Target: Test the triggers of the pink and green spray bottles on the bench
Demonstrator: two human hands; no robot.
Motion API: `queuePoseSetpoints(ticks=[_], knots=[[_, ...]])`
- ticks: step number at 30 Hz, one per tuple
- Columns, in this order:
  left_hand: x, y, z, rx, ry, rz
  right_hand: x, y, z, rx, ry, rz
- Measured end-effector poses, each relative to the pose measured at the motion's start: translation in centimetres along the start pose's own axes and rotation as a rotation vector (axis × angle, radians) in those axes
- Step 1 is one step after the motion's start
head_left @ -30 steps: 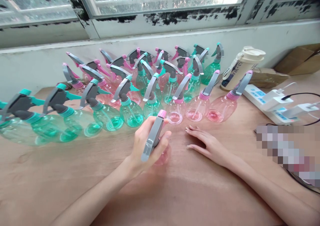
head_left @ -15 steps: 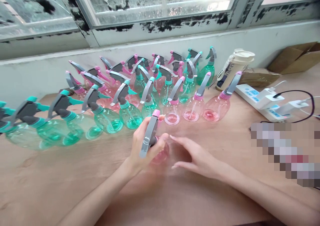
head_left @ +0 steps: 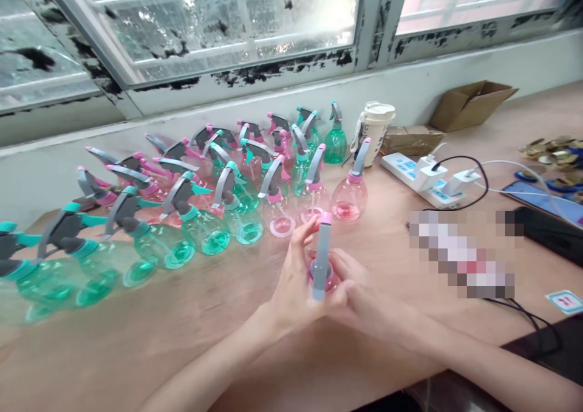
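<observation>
A pink spray bottle (head_left: 322,257) with a grey trigger head and pink nozzle is between my two hands, over the front of the wooden table. My left hand (head_left: 291,287) is closed around its left side, fingers up by the nozzle. From the right, my right hand (head_left: 357,284) wraps the bottle just below the head. Most of the bottle's body is hidden by my hands. Just beyond them stands a row of pink bottles, among them a pink spray bottle (head_left: 350,199) at the right end; a green spray bottle (head_left: 214,236) stands further left.
Several more pink and green spray bottles crowd toward the wall under the window. To the right are a cream cup (head_left: 376,129), a cardboard box (head_left: 469,108), a white power strip (head_left: 423,181) with chargers and cables, and a phone (head_left: 546,199). A blurred-out item lies nearer.
My right hand has come in from the right and closed on the pink spray bottle, which my left hand still holds. The camera view has turned to the right.
</observation>
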State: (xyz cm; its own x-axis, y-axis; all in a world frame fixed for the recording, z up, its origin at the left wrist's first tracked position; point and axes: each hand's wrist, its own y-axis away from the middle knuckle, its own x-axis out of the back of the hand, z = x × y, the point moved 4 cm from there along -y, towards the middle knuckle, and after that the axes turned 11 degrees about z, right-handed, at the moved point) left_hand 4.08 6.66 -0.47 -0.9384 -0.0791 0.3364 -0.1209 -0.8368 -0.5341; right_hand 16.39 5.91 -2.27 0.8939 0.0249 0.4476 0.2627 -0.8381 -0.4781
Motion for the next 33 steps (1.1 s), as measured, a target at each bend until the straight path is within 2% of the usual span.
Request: queuePoseSetpoints(ticks=[3,5,8,12,15,18,23,28,33], knots=[[-1.5,0.8,-0.8,-0.012,0.002,-0.102,3.9,0.7,2.4,-0.052,0.130,0.054],[-1.8,1.6,-1.6,0.016,-0.022,-0.137,6.8,0.8,4.6,-0.149,0.275,0.106],[-1.3,2.7,-2.8,0.033,-0.043,-0.127,10.9,0.1,7.3,-0.187,0.374,0.240],[0.1,3.9,-4.2,0.054,-0.116,-0.105,13.7,-1.9,10.1,-0.226,0.399,0.288],[1.3,4.2,-4.8,0.087,-0.178,-0.072,14.5,-3.5,11.6,-0.198,0.435,0.312],[2.4,4.1,-4.7,0.090,-0.223,-0.034,15.1,-4.9,13.2,-0.243,0.458,0.324],[3.4,4.1,-4.4,0.090,-0.282,-0.008,15.7,-6.9,15.2,-0.270,0.432,0.318],[3.9,4.3,-4.3,0.081,-0.313,-0.005,15.7,-8.0,16.1,-0.276,0.458,0.347],[5.1,4.5,-4.2,0.107,-0.332,0.017,15.3,-8.4,15.5,-0.245,0.425,0.288]])
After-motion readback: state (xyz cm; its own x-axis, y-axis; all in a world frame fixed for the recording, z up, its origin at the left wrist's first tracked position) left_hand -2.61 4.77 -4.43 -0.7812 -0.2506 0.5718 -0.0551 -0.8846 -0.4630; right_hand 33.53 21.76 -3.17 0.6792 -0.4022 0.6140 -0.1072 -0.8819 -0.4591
